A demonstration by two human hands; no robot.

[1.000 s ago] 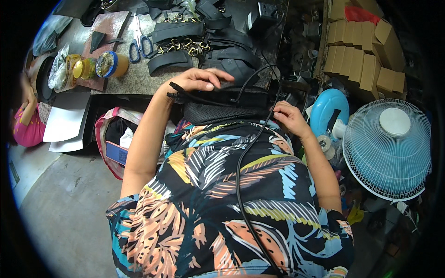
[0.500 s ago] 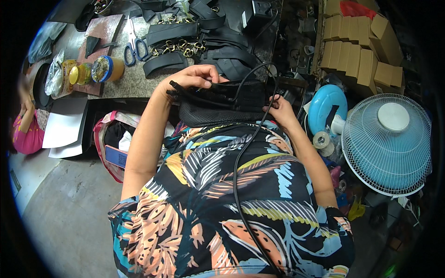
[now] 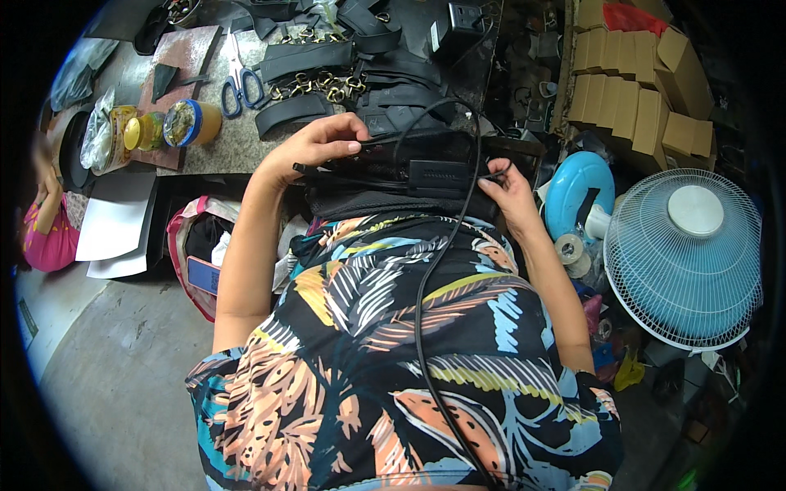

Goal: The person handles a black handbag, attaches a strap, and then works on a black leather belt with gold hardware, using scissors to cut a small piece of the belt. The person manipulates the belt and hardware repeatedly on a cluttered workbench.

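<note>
Left-hand grip [image 3: 309, 150] is pinching the black mesh pouch [image 3: 360, 204] at ten o'clock, right-hand grip [image 3: 517, 196] a thin strip [image 3: 497, 173] at three. A cable [image 3: 419, 319] is looping across the pouch (sitting at twelve o'clock from the patterned shirt [image 3: 344, 352]), so pulling could be snagging it.

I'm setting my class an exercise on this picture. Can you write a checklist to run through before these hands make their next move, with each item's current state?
1. Left hand has the upper edge of the black pouch: ok, thumb and fingers are on it.
2. Right hand has a pinch hold: ok, on a thin dark strip.
3. Pouch open: ok, the black box shows in it.
4. Cable clear of the opening: not ok, it loops across.
5. Cable plugged into the box: cannot tell.
6. Scissors away from both hands: ok, they lie on the table.
</note>
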